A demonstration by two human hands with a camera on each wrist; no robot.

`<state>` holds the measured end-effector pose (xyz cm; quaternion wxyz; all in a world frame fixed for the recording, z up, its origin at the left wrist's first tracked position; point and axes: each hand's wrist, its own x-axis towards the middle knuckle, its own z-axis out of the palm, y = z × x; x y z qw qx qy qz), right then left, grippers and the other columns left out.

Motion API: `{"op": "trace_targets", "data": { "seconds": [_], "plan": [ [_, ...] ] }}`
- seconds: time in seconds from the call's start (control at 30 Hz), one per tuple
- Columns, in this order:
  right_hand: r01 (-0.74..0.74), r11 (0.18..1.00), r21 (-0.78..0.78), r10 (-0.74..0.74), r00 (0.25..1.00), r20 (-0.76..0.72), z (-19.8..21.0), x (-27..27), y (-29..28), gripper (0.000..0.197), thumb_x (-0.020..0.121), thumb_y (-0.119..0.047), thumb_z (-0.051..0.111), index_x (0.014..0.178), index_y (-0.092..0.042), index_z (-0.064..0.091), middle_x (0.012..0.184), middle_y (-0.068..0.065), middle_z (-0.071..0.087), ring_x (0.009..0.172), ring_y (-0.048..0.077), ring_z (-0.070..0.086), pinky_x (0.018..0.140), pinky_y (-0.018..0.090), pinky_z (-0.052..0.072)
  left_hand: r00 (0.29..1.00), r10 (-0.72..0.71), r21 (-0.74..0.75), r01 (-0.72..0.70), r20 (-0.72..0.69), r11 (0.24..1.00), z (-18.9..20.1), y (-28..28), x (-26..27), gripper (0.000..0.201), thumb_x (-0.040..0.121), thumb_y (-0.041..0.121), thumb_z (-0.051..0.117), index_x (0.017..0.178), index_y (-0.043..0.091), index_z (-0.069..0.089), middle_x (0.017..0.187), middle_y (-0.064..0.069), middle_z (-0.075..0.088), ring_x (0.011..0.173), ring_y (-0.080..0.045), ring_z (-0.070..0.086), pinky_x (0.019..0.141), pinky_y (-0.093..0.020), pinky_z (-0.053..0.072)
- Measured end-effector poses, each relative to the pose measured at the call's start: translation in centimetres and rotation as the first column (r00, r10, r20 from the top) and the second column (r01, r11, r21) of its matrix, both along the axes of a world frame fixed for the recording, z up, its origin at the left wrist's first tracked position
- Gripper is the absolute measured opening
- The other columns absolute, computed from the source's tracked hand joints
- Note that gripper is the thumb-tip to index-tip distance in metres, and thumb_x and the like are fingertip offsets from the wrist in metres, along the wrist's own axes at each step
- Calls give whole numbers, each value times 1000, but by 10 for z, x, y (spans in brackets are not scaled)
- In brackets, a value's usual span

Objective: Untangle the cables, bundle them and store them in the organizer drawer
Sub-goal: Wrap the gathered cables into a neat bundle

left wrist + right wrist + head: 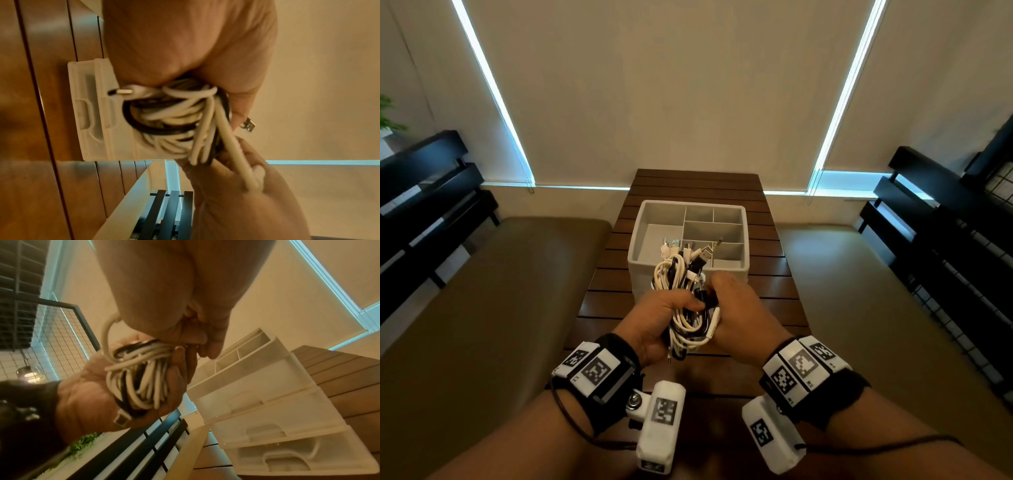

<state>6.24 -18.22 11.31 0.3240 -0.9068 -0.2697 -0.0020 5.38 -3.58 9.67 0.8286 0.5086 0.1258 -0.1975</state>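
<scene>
A bundle of white and black cables [685, 301] is held up between both hands, just in front of the white organizer [743, 270]. My left hand [664, 315] grips the bundle's middle with curled fingers, thumb across it. My right hand [736, 308] holds the bundle from the right side, fingers wrapped round the cables. USB plugs stick out of the top toward the organizer's open divided tray. In the left wrist view the looped cables [174, 116] show against the organizer [92, 113]. The right wrist view shows the cable bundle [141, 378] in my left palm and the stacked drawers [267, 418] shut.
The organizer stands on a dark slatted wooden table [688, 188]. Padded benches [500, 291] lie on both sides of it. Black slatted racks [421, 192] line the left and right walls, and a wire grid panel [61, 331] stands by the window.
</scene>
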Motion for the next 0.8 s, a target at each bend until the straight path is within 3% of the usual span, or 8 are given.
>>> {"op": "trace_targets", "data": {
  "seconds": [0.13, 0.2, 0.27, 0.37, 0.5, 0.57, 0.67, 0.8],
  "plan": [
    [201, 978, 49, -176, 934, -310, 1, 2, -2, 23, 82, -8, 60, 99, -15, 46, 92, 5, 57, 75, 18, 56, 61, 24, 45, 987, 159, 64, -156, -31, 986, -3, 2, 6, 9, 75, -5, 56, 80, -3, 63, 71, -18, 60, 59, -27, 61, 63, -36, 55],
    [354, 922, 154, -195, 772, -605, 1, 1, -5, 18, 84, 2, 47, 97, -10, 44, 85, 12, 59, 63, 23, 60, 55, 33, 49, 966, 251, 79, -247, -53, 966, -5, 3, 11, 6, 77, -6, 56, 75, -3, 60, 63, -14, 57, 51, -24, 59, 52, -30, 53],
    [427, 862, 272, -20, 566, -824, 3, -1, -8, 26, 82, 15, 36, 97, -5, 45, 78, 16, 57, 52, 24, 59, 46, 28, 49, 952, 301, 88, -296, -55, 951, -9, 4, 14, 6, 76, -7, 57, 72, -2, 59, 59, -14, 56, 48, -23, 60, 50, -30, 52],
    [430, 825, 368, 160, 446, -881, 4, 2, -15, 47, 76, 26, 32, 110, -3, 45, 81, 19, 60, 56, 25, 63, 45, 26, 51, 926, 376, 130, -369, -36, 920, -14, 4, 17, 7, 73, -8, 60, 73, -2, 59, 61, -15, 56, 49, -25, 60, 52, -31, 53],
    [489, 771, 408, 297, 291, -910, 2, 5, -25, 74, 74, 21, 54, 130, -22, 32, 87, 20, 70, 73, 34, 67, 59, 37, 59, 870, 492, 177, -488, 26, 855, -21, 5, 21, 16, 65, -7, 67, 80, -2, 65, 69, -18, 62, 60, -28, 64, 67, -41, 55],
    [488, 813, 317, 189, 294, -937, 0, 3, -23, 78, 77, 9, 67, 135, -24, 26, 98, 21, 68, 82, 36, 68, 63, 38, 59, 846, 529, 206, -529, 58, 823, -21, 5, 22, 13, 65, -7, 67, 77, -1, 66, 68, -18, 63, 60, -28, 63, 66, -41, 54],
    [495, 858, 137, -111, 438, -892, -5, 4, -18, 76, 77, -20, 79, 132, -18, 27, 110, 16, 57, 89, 30, 68, 60, 34, 59, 802, 584, 255, -594, 123, 763, -20, 3, 22, 12, 68, -9, 67, 75, 1, 67, 66, -15, 66, 58, -27, 65, 60, -37, 56],
    [473, 881, 2, -247, 463, -851, -5, 7, -19, 50, 87, -54, 59, 94, -5, 53, 74, 10, 60, 52, 22, 61, 45, 24, 48, 746, 607, 289, -666, 273, 688, -16, 0, 23, 20, 67, -11, 69, 77, 6, 68, 72, -9, 67, 66, -24, 64, 61, -34, 56]
  ]
}}
